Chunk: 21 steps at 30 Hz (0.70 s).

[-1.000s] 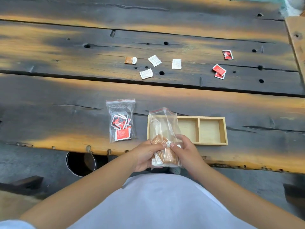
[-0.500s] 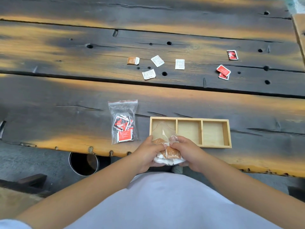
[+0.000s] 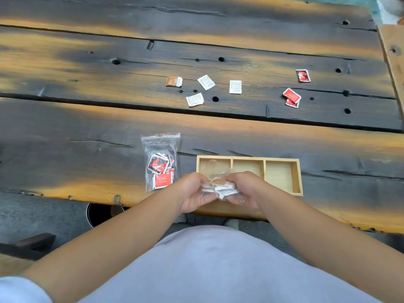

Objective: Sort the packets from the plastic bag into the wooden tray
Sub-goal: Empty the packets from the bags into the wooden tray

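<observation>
A clear plastic bag (image 3: 218,186) with white-edged packets inside is gripped between my left hand (image 3: 193,192) and my right hand (image 3: 246,190). The bag lies tipped forward, its mouth reaching over the left compartment of the wooden tray (image 3: 297,178). The tray has three compartments; the middle and right ones hold nothing. A second clear bag (image 3: 160,160) with red packets lies flat just left of the tray.
Loose packets lie farther back on the dark plank table: a brown one (image 3: 174,81), three white ones (image 3: 206,82), and red ones (image 3: 291,97) at the right. A round dark opening (image 3: 98,213) sits below the table's near edge.
The bag stood upright in both hands; now it is lowered and tipped forward over the tray's left compartment, and the brown packet faces no longer show.
</observation>
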Tool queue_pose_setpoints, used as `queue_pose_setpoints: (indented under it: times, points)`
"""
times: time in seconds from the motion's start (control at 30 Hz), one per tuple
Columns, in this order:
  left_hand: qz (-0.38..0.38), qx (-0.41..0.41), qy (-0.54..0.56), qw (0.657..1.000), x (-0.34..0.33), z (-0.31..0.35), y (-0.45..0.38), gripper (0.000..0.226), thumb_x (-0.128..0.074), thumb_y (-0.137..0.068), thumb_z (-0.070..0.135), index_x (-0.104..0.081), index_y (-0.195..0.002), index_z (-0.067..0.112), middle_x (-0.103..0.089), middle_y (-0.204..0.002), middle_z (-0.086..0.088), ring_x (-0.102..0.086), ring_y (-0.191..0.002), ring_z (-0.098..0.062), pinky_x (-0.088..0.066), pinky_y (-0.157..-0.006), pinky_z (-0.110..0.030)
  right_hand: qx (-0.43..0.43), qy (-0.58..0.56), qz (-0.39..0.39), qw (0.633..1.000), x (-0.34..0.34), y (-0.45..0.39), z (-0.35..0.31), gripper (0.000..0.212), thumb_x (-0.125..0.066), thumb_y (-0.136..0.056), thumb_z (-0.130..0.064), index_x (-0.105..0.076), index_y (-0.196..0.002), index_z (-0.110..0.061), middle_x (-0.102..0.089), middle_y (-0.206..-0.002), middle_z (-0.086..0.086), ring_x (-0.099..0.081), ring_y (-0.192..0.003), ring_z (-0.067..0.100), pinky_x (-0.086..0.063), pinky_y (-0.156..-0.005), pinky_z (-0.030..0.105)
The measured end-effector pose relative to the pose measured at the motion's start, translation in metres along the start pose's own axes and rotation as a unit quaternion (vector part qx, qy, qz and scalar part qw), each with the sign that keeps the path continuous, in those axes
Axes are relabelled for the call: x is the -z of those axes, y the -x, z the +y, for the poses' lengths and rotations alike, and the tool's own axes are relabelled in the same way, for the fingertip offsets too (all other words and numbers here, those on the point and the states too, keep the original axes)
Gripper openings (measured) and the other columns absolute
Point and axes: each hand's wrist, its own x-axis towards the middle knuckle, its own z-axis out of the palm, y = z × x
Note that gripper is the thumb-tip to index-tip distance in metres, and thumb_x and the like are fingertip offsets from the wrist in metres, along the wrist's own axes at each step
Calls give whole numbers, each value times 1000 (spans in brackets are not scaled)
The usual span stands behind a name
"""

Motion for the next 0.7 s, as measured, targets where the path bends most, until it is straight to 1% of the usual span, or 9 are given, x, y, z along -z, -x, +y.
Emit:
queue_pose_setpoints:
  times: [0.03, 0.1, 0.17, 0.23, 0.33, 0.43, 0.5, 0.6, 0.7]
  points:
    - [-2, 1, 3, 1000, 0, 1, 1, 26, -33, -100, 5, -53, -109, -9, -66, -97, -26, -71, -80, -32, -61, -53, -34, 6, -6, 3, 1000, 0, 1, 0, 19, -52, -97, -16, -60, -110, -4, -73, -90, 14, -72, -59, 21, -52, -42, 22]
    - [-8, -1, 10, 1000, 1, 1, 0, 31, -28, -101, 6, -52, -114, -8, -65, -107, -27, -69, -99, -36, -60, -72, -42, 16, -13, 10, 1000, 0, 2, 0, 18, -51, -97, -14, -57, -112, -6, -72, -99, 14, -74, -73, 24, -54, -45, 24]
    - [2, -6, 1, 1000, 2, 0, -1, 33, -28, -100, 5, -47, -123, -8, -63, -116, -28, -66, -108, -37, -57, -79, -44, 21, -17, 13, 1000, 1, 4, 0, 20, -49, -97, -11, -53, -116, -5, -71, -107, 17, -75, -82, 29, -53, -45, 24]
    - [10, -11, -2, 1000, 3, -1, -1, 35, -30, -98, 3, -43, -129, -9, -63, -117, -27, -68, -101, -34, -60, -75, -38, 21, -19, 10, 1000, 0, 8, 0, 18, -47, -97, -8, -53, -114, -4, -70, -108, 18, -76, -77, 29, -54, -45, 25]
    - [3, -20, 4, 1000, 2, -1, 3, 36, -28, -98, 1, -43, -129, -9, -65, -108, -26, -68, -90, -30, -62, -63, -31, 23, -23, 3, 999, 0, 13, 0, 19, -42, -98, -4, -53, -113, -2, -72, -104, 19, -76, -69, 26, -56, -47, 25]
    - [-5, -27, 6, 1000, -1, -1, 10, 34, -28, -99, 1, -46, -126, -9, -66, -103, -24, -68, -88, -29, -61, -61, -29, 27, -24, -3, 999, 1, 17, 1, 27, -38, -97, -4, -56, -117, -4, -73, -103, 17, -76, -75, 26, -57, -54, 26]
    - [-9, -38, 7, 999, -3, -1, 15, 35, -29, -98, 0, -47, -127, -10, -65, -108, -25, -68, -89, -28, -61, -66, -30, 34, -24, -6, 999, 1, 22, 0, 28, -38, -97, -4, -59, -114, -5, -75, -101, 15, -75, -77, 25, -57, -55, 27]
    - [-26, -54, 6, 998, -3, -2, 26, 35, -31, -98, -2, -51, -126, -8, -65, -119, -25, -70, -87, -26, -61, -60, -29, 61, -22, -5, 998, 2, 30, 0, 24, -41, -96, -2, -61, -106, -10, -72, -101, 13, -70, -80, 24, -54, -52, 28]
    - [-46, -62, 8, 997, -2, -6, 35, 39, -29, -98, -1, -52, -128, -4, -64, -123, -23, -69, -96, -27, -60, -61, -27, 68, -40, -3, 997, 4, 32, 4, 23, -43, -96, 0, -57, -102, -18, -67, -105, 12, -67, -84, 26, -53, -53, 30]
